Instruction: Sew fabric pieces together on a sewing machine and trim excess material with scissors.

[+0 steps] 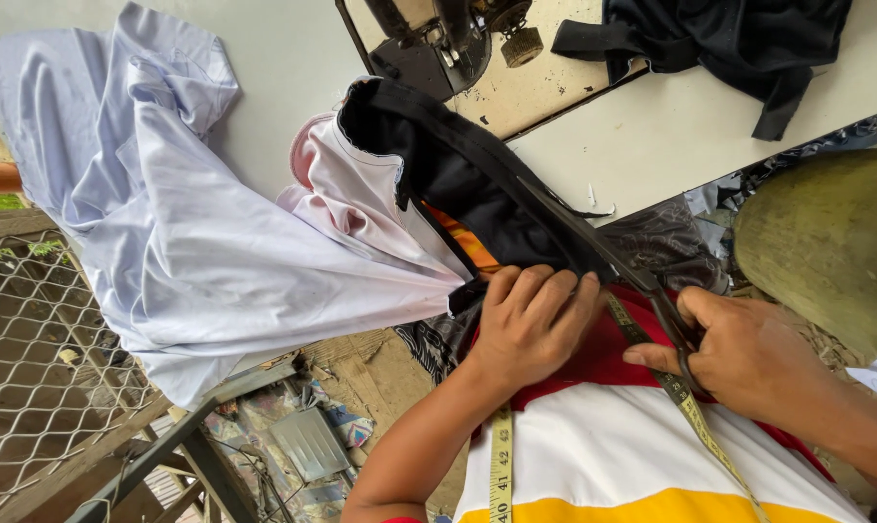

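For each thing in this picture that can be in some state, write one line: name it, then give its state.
Left hand: clamped on the black fabric.
Right hand: gripping the scissors.
Scissors: blades laid along the fabric; open or shut unclear.
Black fabric: bunched, pulled taut.
White garment: crumpled, draped off the table.
Measuring tape: hanging around the neck.
Sewing machine: only partly visible.
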